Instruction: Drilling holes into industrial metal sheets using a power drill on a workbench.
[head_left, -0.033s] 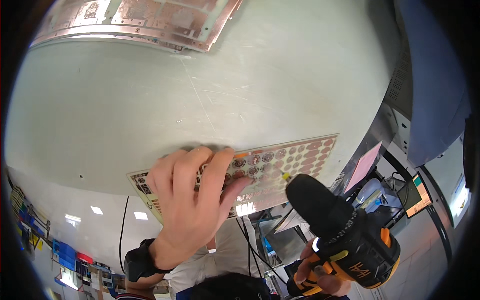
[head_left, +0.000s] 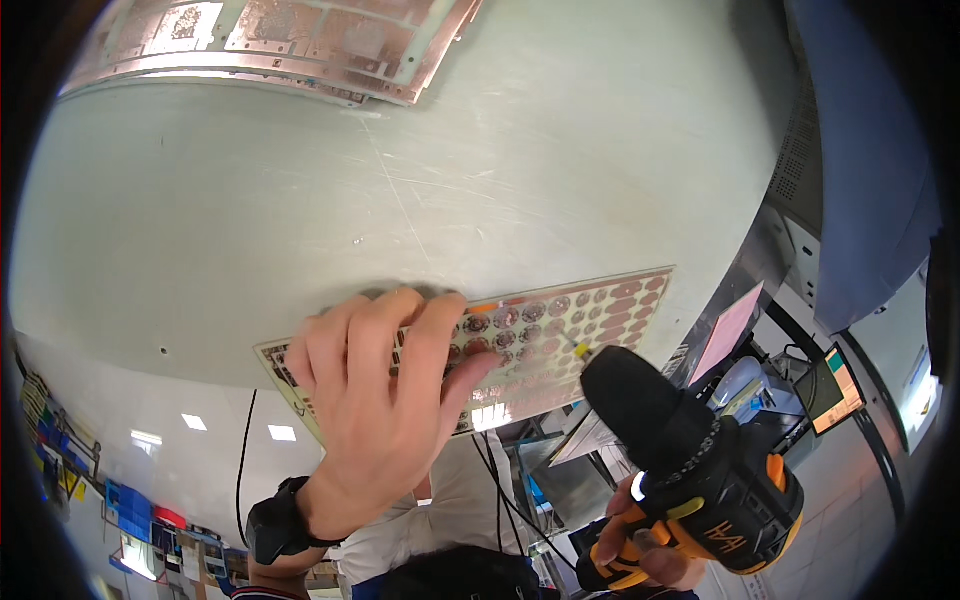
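Near the table's front edge lies a flat copper-and-cream circuit board panel (head_left: 570, 345), patterned with rows of round coppery pads. Over its left half rests my left hand (head_left: 385, 370), fingers bent across to the far edge and thumb on the face, holding it down. My right hand (head_left: 650, 560) is wrapped round the grip of a black and orange cordless drill (head_left: 700, 470). Its thin bit, with a yellow collar (head_left: 583, 350), points at the right part of the panel. I cannot tell whether the tip touches the surface. My palm hides much of the panel's left side.
A stack of larger copper-clad panels (head_left: 300, 50) lies at the far left of the pale table (head_left: 250, 190). To the right stand a pink sheet (head_left: 728, 335), a monitor (head_left: 838, 390) and a blue-grey panel (head_left: 870, 170). Blue bins (head_left: 130, 510) are at lower left.
The drill has shifted slightly to the right, its bit with it. My left hand and the panel have hardly moved.
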